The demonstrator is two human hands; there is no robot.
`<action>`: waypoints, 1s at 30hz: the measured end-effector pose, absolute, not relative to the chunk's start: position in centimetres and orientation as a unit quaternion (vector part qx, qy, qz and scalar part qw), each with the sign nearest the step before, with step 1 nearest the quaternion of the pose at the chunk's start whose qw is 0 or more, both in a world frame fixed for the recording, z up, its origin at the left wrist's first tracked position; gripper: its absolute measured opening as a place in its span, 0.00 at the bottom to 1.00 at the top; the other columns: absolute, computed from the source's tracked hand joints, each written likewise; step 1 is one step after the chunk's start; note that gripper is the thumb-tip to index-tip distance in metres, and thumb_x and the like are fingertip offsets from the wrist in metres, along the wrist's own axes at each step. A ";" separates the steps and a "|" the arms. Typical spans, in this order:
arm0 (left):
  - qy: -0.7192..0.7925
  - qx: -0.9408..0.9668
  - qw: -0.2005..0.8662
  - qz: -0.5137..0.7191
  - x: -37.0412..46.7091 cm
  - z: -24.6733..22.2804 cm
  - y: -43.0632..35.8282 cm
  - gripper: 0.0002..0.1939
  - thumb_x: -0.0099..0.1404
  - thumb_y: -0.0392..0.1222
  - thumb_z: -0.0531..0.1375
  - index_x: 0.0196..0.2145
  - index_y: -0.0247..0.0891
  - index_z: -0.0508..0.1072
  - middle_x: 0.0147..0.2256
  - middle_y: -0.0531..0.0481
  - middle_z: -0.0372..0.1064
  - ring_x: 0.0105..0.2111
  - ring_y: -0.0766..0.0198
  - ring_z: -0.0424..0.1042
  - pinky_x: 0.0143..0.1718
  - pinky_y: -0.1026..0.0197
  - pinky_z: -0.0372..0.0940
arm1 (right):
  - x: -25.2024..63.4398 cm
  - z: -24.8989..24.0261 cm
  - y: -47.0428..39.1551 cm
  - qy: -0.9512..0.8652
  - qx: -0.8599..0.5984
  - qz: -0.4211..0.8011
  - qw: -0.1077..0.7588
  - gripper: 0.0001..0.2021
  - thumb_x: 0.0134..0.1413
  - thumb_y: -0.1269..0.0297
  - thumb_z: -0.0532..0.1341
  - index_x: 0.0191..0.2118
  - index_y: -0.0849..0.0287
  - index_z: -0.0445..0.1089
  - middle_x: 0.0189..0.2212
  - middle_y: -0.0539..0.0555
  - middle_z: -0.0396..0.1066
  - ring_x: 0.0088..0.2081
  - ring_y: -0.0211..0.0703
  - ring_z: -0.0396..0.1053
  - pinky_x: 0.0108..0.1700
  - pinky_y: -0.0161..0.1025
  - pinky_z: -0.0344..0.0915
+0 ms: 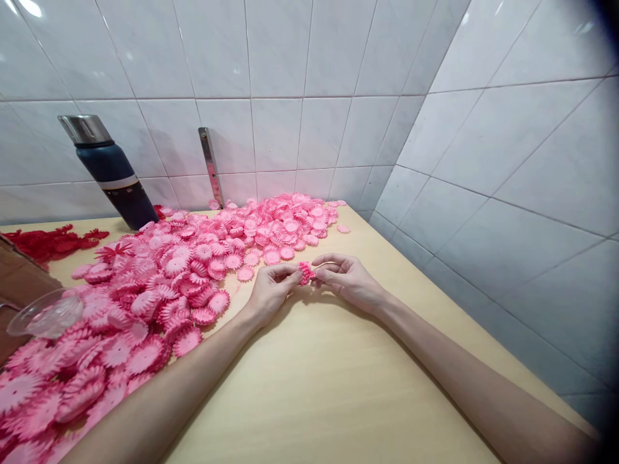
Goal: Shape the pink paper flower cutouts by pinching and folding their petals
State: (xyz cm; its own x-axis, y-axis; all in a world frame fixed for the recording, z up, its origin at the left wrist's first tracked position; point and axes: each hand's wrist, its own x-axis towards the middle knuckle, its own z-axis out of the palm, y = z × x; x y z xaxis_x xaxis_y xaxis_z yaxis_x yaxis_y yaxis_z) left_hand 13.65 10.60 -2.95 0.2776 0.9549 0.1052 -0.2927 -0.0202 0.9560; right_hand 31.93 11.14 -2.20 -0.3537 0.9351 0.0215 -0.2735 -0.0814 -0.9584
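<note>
Between my two hands, just above the table, is a small pink artificial flower with ruffled petals. My left hand pinches its left side between thumb and fingers. From the other side, my right hand has thumb and fingertips closed at the flower's right edge; whether they also hold something thin there I cannot tell. Beyond and to the left of my hands spreads a large heap of pink scalloped petal discs, many with a small hole in the centre.
A dark blue bottle with a metal cap stands behind the heap. Red artificial pieces lie at the back left. A clear plastic dish sits by a brown cardboard box. Tiled walls border the wooden table; a metal bracket is fixed behind.
</note>
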 end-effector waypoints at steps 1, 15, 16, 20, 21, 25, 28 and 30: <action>0.328 0.505 0.620 0.503 13.6 -3.0 10.6 0.11 0.54 0.43 0.67 0.32 0.32 0.79 0.34 0.42 0.77 0.35 0.58 0.74 0.39 0.58 0.67 | 31.9 -2.2 11.1 -0.499 -0.334 0.654 0.460 0.13 0.44 0.63 0.71 0.38 0.60 0.73 0.28 0.53 0.77 0.29 0.38 0.72 0.38 0.38 0.67; 0.341 0.424 0.665 0.512 13.8 -2.8 10.5 0.13 0.49 0.44 0.71 0.27 0.31 0.79 0.30 0.44 0.75 0.31 0.65 0.72 0.35 0.63 0.67 | 31.3 -2.1 11.2 -0.491 -0.361 0.611 0.506 0.16 0.39 0.62 0.73 0.30 0.58 0.66 0.22 0.48 0.71 0.25 0.37 0.68 0.30 0.37 0.64; 0.342 0.422 0.664 0.513 13.9 -2.8 10.6 0.13 0.48 0.44 0.71 0.27 0.31 0.79 0.30 0.45 0.75 0.31 0.65 0.72 0.35 0.63 0.67 | 31.2 -2.1 11.2 -0.488 -0.363 0.607 0.511 0.16 0.38 0.61 0.73 0.30 0.58 0.65 0.22 0.48 0.71 0.25 0.37 0.68 0.30 0.37 0.64; 0.345 0.416 0.663 0.519 13.9 -2.9 10.7 0.13 0.48 0.44 0.71 0.28 0.31 0.79 0.30 0.45 0.75 0.31 0.64 0.73 0.36 0.62 0.68 | 31.3 -2.2 11.4 -0.483 -0.360 0.593 0.535 0.16 0.39 0.61 0.73 0.29 0.57 0.65 0.22 0.48 0.71 0.26 0.36 0.67 0.33 0.37 0.63; 0.343 0.415 0.663 0.520 14.0 -2.9 10.7 0.13 0.48 0.44 0.71 0.28 0.31 0.80 0.30 0.45 0.75 0.31 0.64 0.73 0.37 0.61 0.69 | 31.3 -2.2 11.4 -0.484 -0.358 0.588 0.540 0.16 0.39 0.61 0.73 0.28 0.57 0.65 0.22 0.47 0.71 0.26 0.36 0.67 0.33 0.37 0.63; 0.336 0.419 0.660 0.525 14.1 -2.8 10.6 0.13 0.47 0.44 0.71 0.28 0.32 0.80 0.30 0.45 0.75 0.32 0.63 0.73 0.40 0.58 0.69 | 31.3 -2.3 11.5 -0.488 -0.361 0.573 0.551 0.16 0.40 0.61 0.73 0.29 0.57 0.65 0.22 0.46 0.70 0.26 0.35 0.66 0.34 0.37 0.64; 0.354 0.444 0.625 0.536 14.2 -2.6 10.5 0.13 0.49 0.46 0.70 0.27 0.32 0.79 0.30 0.46 0.75 0.30 0.63 0.73 0.39 0.57 0.70 | 31.2 -2.2 11.4 -0.511 -0.376 0.548 0.545 0.15 0.41 0.59 0.72 0.29 0.57 0.65 0.23 0.48 0.70 0.27 0.37 0.67 0.34 0.38 0.66; 0.371 0.460 0.593 0.547 14.3 -2.3 10.3 0.12 0.50 0.46 0.69 0.26 0.33 0.78 0.27 0.47 0.74 0.28 0.64 0.71 0.37 0.57 0.70 | 31.2 -2.1 11.3 -0.528 -0.376 0.541 0.536 0.15 0.43 0.57 0.71 0.30 0.57 0.66 0.26 0.50 0.72 0.28 0.39 0.69 0.35 0.40 0.68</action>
State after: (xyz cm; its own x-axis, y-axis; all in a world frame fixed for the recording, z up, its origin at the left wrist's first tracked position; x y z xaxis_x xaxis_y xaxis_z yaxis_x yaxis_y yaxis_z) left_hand 14.31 10.34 -2.34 0.1266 0.9900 0.0624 -0.3070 -0.0207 0.9515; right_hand 31.16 11.26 -2.14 -0.1416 0.9771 0.1588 -0.1829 0.1318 -0.9743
